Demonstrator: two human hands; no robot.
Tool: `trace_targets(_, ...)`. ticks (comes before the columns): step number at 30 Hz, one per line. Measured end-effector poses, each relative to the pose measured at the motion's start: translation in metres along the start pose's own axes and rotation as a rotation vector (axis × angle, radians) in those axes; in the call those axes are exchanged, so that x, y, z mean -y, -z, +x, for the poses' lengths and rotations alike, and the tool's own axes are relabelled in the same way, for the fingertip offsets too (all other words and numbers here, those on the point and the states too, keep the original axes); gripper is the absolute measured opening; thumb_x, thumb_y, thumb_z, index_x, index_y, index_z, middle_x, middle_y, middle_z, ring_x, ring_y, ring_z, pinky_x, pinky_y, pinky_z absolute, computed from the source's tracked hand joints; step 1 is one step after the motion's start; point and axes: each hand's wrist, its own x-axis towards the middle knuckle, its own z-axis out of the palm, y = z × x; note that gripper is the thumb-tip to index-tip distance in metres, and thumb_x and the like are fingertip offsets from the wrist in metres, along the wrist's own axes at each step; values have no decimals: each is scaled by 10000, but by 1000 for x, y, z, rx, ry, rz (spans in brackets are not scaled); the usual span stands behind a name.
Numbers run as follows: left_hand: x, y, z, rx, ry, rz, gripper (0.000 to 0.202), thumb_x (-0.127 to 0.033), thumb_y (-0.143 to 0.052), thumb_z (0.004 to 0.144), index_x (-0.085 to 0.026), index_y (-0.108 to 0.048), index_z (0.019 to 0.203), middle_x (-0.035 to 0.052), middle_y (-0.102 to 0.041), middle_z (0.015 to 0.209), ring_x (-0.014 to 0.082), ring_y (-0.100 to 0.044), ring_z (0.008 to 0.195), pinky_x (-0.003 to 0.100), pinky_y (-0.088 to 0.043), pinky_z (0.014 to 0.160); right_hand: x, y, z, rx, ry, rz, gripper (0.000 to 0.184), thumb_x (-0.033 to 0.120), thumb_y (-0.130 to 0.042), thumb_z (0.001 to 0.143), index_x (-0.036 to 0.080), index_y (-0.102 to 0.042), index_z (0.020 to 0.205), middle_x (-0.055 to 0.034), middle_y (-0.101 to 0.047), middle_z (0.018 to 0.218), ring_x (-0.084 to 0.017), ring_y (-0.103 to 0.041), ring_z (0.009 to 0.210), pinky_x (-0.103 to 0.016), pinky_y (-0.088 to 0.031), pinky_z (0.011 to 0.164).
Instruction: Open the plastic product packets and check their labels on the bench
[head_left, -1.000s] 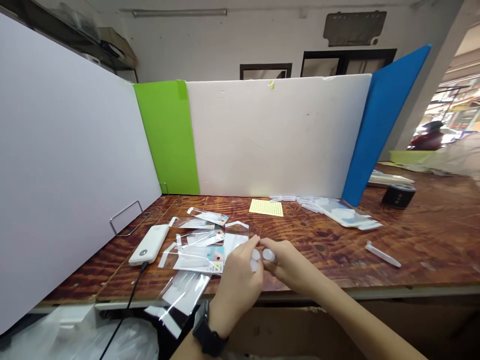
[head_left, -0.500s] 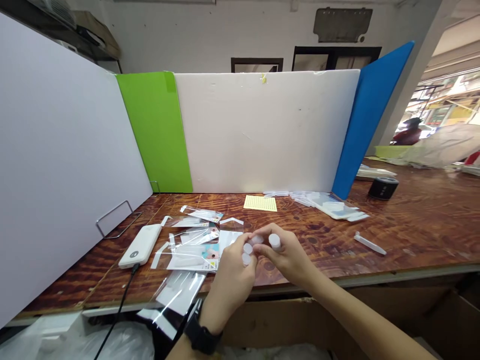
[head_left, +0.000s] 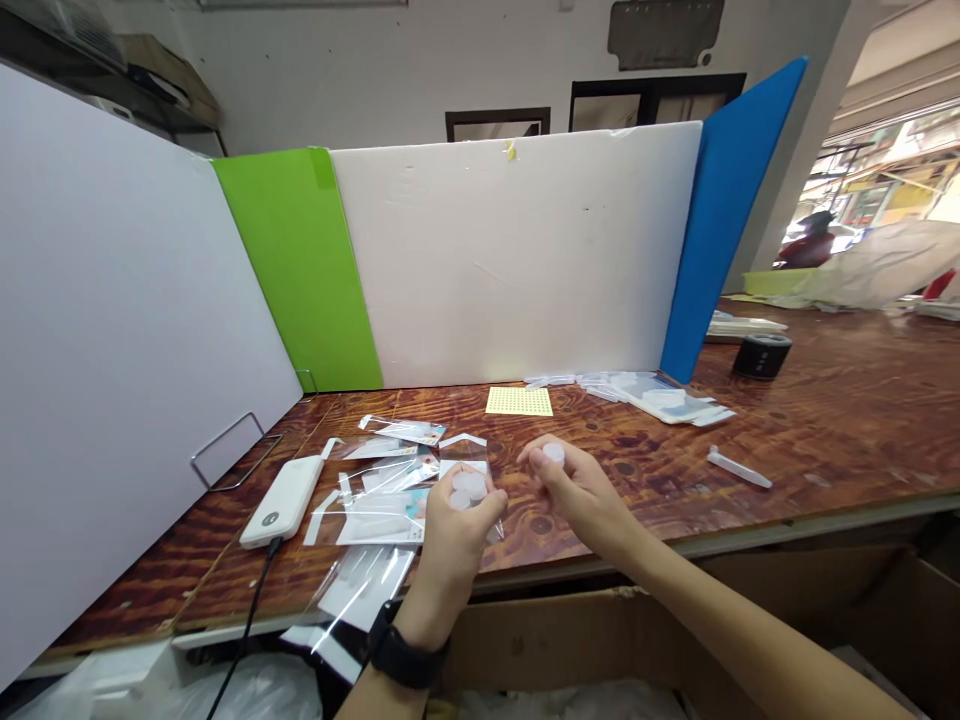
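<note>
My left hand (head_left: 466,515) is closed around several small white plastic tubes (head_left: 469,487), their round ends facing up. How far the tubes reach down is hidden by the fingers. To its right, my right hand (head_left: 574,485) holds a single white plastic tube (head_left: 553,454) between thumb and fingers, with mostly its round end visible. The two hands are apart, just above the table's front part. Beneath and left of my left hand lie several clear packets (head_left: 382,515) with white and blue card inside. One narrow translucent tube (head_left: 739,467) lies farther right.
A white power bank (head_left: 289,497) with a black cable lies at left, beside a wire stand (head_left: 236,455). Toward the back are a yellow sticker sheet (head_left: 519,401) and clear bags (head_left: 667,400). White, green and blue panels enclose the table; a cardboard box (head_left: 562,640) sits below its edge.
My hands have separated. The left moved slightly left and down with its cluster of tubes; the right keeps one tube. Some tubes that were between the hands now sit in the left.
</note>
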Motion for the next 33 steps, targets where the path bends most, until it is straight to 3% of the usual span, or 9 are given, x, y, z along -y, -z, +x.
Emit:
trace_targets(4, -1, -3, -2, 74, -39, -116, 171, -220, -625, 666, -204, -461, 714, 8, -628, 848, 152, -585, 750, 243, -444, 632, -3, -9, -2, 53, 82, 7, 495, 598, -402, 897, 194, -642, 1052, -118, -571, 1153, -252, -536, 1121, -393, -442, 952)
trace_targets(7, -3, -9, -7, 135, -28, -117, 190, -191, -635, 669, -203, -481, 778, -48, -548, 692, 103, -508, 589, 209, -402, 541, -7, -13, -6, 165, 75, -5, 610, 629, -314, 909, 233, -475, 1344, -120, -294, 1481, -272, -241, 1392, -460, -286, 1101)
trace_targets(10, -3, -13, -12, 100, 0, -33, 249, -206, -632, 707, -202, -483, 907, -47, -542, 714, 108, -501, 595, 218, -413, 554, -9, -12, -9, 288, 15, -90, 699, 657, -186, 907, 245, -277, 1464, -57, -18, 1587, -275, -8, 1446, -512, -119, 1149)
trace_targets(13, 1, -15, -11, 2, -46, 164, 249, -264, -617, 761, -203, -480, 960, -14, -568, 790, 140, -542, 669, 255, -444, 622, -9, -11, -7, 371, -19, -113, 762, 689, -140, 886, 227, -187, 1490, -30, 42, 1590, -263, 98, 1441, -509, 13, 1153)
trace_targets(15, 5, -14, -7, -20, -109, 238, 245, -260, -599, 778, -200, -490, 989, 13, -590, 858, 159, -567, 725, 273, -454, 660, -11, -12, -3, 360, -68, 4, 783, 700, -182, 879, 214, -174, 1493, -46, -12, 1590, -242, 45, 1447, -464, -9, 1163)
trace_targets(20, 14, -13, 2, 26, -183, 256, 251, -190, -606, 754, -195, -512, 987, 34, -621, 923, 186, -595, 820, 293, -461, 722, -17, -23, 2, 268, -393, 592, 836, 652, -629, 727, 234, -355, 1398, -99, -335, 1485, -257, -335, 1338, -357, -318, 1059)
trace_targets(23, 18, -17, 3, 71, -227, 276, 270, -109, -594, 717, -199, -535, 965, 6, -628, 854, 175, -593, 777, 279, -455, 696, -18, -30, -1, 242, -498, 712, 543, 578, -642, 751, 246, -523, 1163, -47, -600, 1087, -208, -580, 1002, -297, -469, 793)
trace_targets(26, 22, -20, 3, 75, -253, 301, 211, -89, -558, 723, -195, -548, 905, -5, -615, 773, 166, -571, 681, 271, -437, 613, -17, -31, -3, 259, -578, 780, 368, 528, -599, 796, 235, -552, 1014, 14, -576, 797, -146, -582, 709, -237, -442, 591)
trace_targets(33, 25, -23, 8, 42, -289, 330, 184, -101, -560, 704, -188, -588, 863, 21, -644, 807, 187, -585, 744, 295, -449, 683, -18, -28, 3, 278, -510, 833, 351, 459, -710, 707, 174, -580, 863, 7, -563, 775, -116, -545, 715, -206, -411, 635)
